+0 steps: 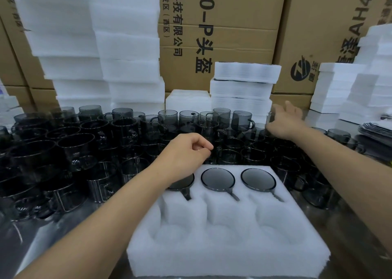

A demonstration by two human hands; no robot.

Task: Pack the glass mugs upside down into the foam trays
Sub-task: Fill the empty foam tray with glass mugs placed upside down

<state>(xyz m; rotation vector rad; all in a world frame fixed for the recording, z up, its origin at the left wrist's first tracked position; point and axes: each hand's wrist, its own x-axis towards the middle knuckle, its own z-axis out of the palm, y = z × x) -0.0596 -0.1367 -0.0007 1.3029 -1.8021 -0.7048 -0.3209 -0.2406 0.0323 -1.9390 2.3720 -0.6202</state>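
**Fingers [202,144] curled on the left, spread on the right; far row packed, near row bare**

Curled in, with thumb tip against forefinger, the left hand [186,153] sits just past the 12 o'clock edge of the foam tray [229,261], over the dark loose mugs [74,147]. Whether it pinches a handle there or nothing at all, I cannot tell. The right hand [284,123] reaches toward 2 o'clock from the tray. Its fingers [277,110] are splayed, straight and blurred above the mugs at the back, and they grip nothing that shows.

The tray lies at 6 o'clock in the view, nearest the person. Its far row holds three upturned mugs, bases up, with handles in slots pointing roughly to 5 o'clock: the middle mug [217,180], the right mug [258,179], and the left mug [182,183] partly under the left wrist. The three near pockets [229,221] hold nothing.

By my reckoning this tray is half done, with three more mugs to turn over and seat. Far more remains overall: loose mugs crowd the table from 9 o'clock round to 3 o'clock, some stacked. White foam stacks [127,45] stand at 11 and 2 o'clock, against cardboard cartons [233,13].
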